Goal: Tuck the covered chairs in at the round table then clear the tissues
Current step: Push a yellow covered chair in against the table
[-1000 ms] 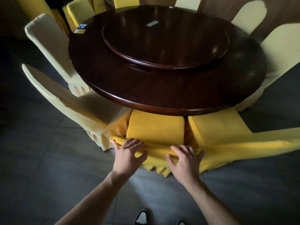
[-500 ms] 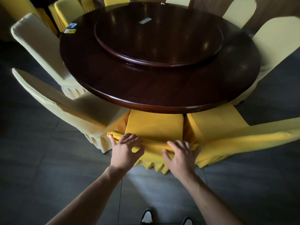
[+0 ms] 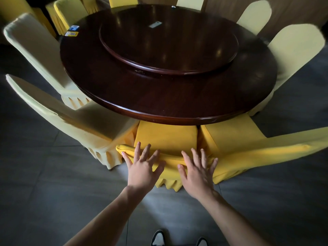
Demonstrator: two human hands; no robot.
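Observation:
A yellow-covered chair (image 3: pixel 166 137) stands right in front of me, its seat partly under the dark round table (image 3: pixel 124 89). My left hand (image 3: pixel 142 167) and my right hand (image 3: pixel 197 171) hover over the top of its backrest with fingers spread and straight, gripping nothing. Small tissue packets (image 3: pixel 71 31) lie on the table's far left edge. Another small packet (image 3: pixel 155 24) lies on the lazy Susan (image 3: pixel 168 64).
Pale covered chairs (image 3: pixel 58 110) crowd the left side, and another yellow chair (image 3: pixel 248 150) stands close on the right. More chairs ring the far side. Grey floor tiles (image 3: pixel 44 192) lie around me, and my shoes (image 3: pixel 158 239) show at the bottom.
Both hands have let go of the backrest and spread their fingers. The chair has slid further under the table.

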